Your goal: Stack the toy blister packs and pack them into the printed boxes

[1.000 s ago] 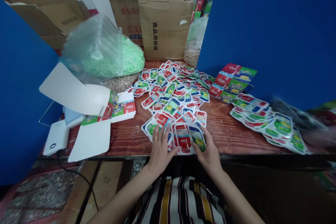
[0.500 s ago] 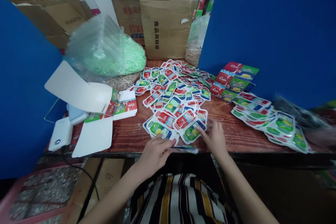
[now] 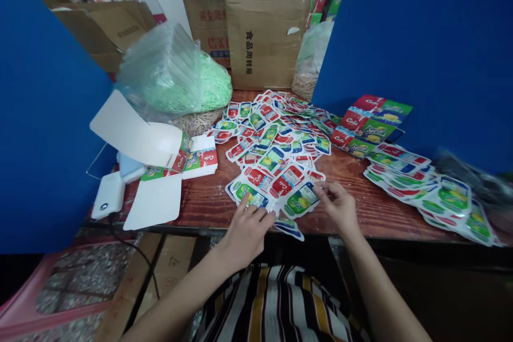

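My left hand is over the table's front edge, its back toward me. Its outer fingers close on a few shiny packets that jut out to the right, with the thumb hidden. The index finger reaches forward onto a green bottle-shaped packet. On the other side, my right hand pinches the right corner of a green-and-blue packet between thumb and fingers. A red Cola packet lies just left of that one. Behind both hands spreads a loose heap of red and green packets.
Stacked packets lie at right, beside a printed Cola and Sprite card sheet. An unfolded printed box and a white power bank with cable are at left. A carton and bagged green shreds stand behind; blue panels flank the table.
My left hand has turned back-up and its index finger now reaches onto the green packet. My right fingers have closed on a packet's corner. The view has shifted slightly.
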Tool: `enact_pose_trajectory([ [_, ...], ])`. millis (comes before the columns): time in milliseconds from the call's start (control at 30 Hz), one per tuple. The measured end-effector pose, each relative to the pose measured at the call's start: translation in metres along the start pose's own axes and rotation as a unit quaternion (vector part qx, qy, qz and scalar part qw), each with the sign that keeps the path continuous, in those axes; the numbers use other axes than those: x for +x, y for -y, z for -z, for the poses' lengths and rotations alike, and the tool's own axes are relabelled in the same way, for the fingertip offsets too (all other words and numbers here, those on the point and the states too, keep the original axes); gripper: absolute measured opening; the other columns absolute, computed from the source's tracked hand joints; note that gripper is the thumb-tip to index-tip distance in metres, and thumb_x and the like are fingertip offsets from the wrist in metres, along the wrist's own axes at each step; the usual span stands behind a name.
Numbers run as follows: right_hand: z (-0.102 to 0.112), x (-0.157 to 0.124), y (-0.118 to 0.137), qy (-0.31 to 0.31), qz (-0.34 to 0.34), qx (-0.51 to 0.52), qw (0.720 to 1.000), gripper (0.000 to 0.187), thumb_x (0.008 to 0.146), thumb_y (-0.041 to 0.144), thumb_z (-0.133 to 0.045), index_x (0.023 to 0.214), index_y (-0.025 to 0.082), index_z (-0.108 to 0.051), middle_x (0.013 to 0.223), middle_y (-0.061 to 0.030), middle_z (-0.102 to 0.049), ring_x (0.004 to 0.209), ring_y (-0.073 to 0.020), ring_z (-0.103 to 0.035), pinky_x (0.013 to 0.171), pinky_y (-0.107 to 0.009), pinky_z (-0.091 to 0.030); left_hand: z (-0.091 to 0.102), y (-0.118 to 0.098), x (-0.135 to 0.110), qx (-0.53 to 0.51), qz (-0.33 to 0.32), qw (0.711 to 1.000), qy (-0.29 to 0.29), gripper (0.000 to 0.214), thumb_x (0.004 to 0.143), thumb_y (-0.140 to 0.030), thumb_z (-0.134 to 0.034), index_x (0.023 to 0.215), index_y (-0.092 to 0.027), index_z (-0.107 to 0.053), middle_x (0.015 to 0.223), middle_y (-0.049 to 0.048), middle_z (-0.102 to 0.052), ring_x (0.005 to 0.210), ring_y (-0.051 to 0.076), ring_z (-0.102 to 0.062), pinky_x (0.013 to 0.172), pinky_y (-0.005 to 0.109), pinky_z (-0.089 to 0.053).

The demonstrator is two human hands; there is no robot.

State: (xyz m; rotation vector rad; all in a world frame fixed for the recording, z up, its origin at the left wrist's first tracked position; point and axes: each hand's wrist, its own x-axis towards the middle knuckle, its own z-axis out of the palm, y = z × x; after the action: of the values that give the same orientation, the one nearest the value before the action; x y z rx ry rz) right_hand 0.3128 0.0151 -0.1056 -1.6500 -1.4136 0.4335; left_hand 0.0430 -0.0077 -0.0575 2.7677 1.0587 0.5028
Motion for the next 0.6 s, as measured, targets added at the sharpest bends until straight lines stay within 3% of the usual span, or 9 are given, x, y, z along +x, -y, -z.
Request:
enact_pose_trajectory([
  [67,0.006,-0.007,0.030,0.031,0.078,0.030,0.996,0.023,0.088,0.039,-0.057,0.087,0.018,-0.068,0.082,-0.0055,-0.061,0.075,-0.0176,-0.057,0.068,-0.029,-0.046,0.001,-0.006,0.002,0.025,-0.007,0.999,-0.025,0.024,0.078,-0.003,-0.048,0.095,-0.018,-0.059,0.095,0.0065,-0.061,0.094,0.023,-0.057,0.108,0.057,-0.034],
  [200,0.014,-0.029,0.086,0.240,0.194,0.039,0.951,0.019,0.094,0.025,-0.047,0.092,0.021,-0.066,0.088,-0.0058,-0.059,0.081,-0.0162,-0.058,0.072,-0.027,-0.048,-0.001,-0.010,0.004,0.081,-0.011,0.988,-0.132,0.015,0.081,-0.005,-0.049,0.087,-0.015,-0.057,0.136,0.0172,-0.043,0.132,0.036,-0.035,0.107,0.061,-0.034],
  [233,0.014,-0.033,0.093,0.277,0.207,0.047,0.937,0.020,0.095,0.024,-0.046,0.092,0.021,-0.065,0.088,-0.0056,-0.059,0.081,-0.0157,-0.058,0.072,-0.027,-0.048,-0.003,-0.009,0.003,0.085,-0.019,0.986,-0.139,0.015,0.082,-0.004,-0.047,0.087,-0.015,-0.057,0.138,0.0167,-0.042,0.135,0.036,-0.032,0.107,0.062,-0.033],
  [300,0.011,-0.033,0.094,0.322,0.210,0.072,0.920,0.021,0.096,0.026,-0.045,0.090,0.021,-0.064,0.085,-0.0044,-0.059,0.078,-0.0148,-0.058,0.071,-0.026,-0.048,-0.006,-0.004,0.001,0.068,-0.043,0.989,-0.121,0.018,0.083,-0.002,-0.044,0.087,-0.015,-0.056,0.124,0.0132,-0.055,0.129,0.031,-0.041,0.110,0.060,-0.030],
  [367,0.006,-0.021,0.079,0.303,0.190,0.073,0.931,0.023,0.096,0.034,-0.046,0.090,0.021,-0.064,0.085,-0.0043,-0.061,0.079,-0.0158,-0.059,0.072,-0.027,-0.048,-0.009,0.002,-0.002,0.040,-0.064,0.993,-0.096,0.020,0.083,-0.002,-0.042,0.086,-0.016,-0.056,0.097,0.0071,-0.063,0.109,0.023,-0.055,0.112,0.056,-0.030],
  [467,-0.006,0.009,0.041,0.146,0.127,-0.094,0.977,0.037,0.089,0.049,-0.054,0.108,0.018,-0.062,0.105,-0.0118,-0.060,0.099,-0.0258,-0.058,0.087,-0.039,-0.046,-0.010,0.005,-0.002,0.028,-0.069,0.994,-0.085,0.024,0.085,-0.002,-0.041,0.095,-0.016,-0.057,0.083,0.0030,-0.061,0.087,0.018,-0.057,0.111,0.054,-0.033],
  [533,-0.014,0.027,0.016,0.075,0.066,-0.254,0.962,0.064,0.080,0.057,-0.062,0.124,0.012,-0.054,0.115,-0.0195,-0.055,0.107,-0.0352,-0.052,0.090,-0.048,-0.042,-0.008,0.004,0.000,0.038,-0.050,0.995,-0.077,0.031,0.085,-0.003,-0.041,0.110,-0.015,-0.055,0.091,0.0048,-0.062,0.088,0.019,-0.056,0.108,0.055,-0.035],
  [600,-0.020,0.035,-0.001,0.086,0.031,-0.350,0.932,0.079,0.075,0.056,-0.067,0.134,0.007,-0.046,0.118,-0.0231,-0.053,0.106,-0.0384,-0.052,0.086,-0.049,-0.043,-0.006,0.002,0.001,0.044,-0.026,0.997,-0.064,0.034,0.084,-0.003,-0.043,0.113,-0.015,-0.055,0.094,0.0062,-0.060,0.090,0.021,-0.054,0.105,0.053,-0.038],
])
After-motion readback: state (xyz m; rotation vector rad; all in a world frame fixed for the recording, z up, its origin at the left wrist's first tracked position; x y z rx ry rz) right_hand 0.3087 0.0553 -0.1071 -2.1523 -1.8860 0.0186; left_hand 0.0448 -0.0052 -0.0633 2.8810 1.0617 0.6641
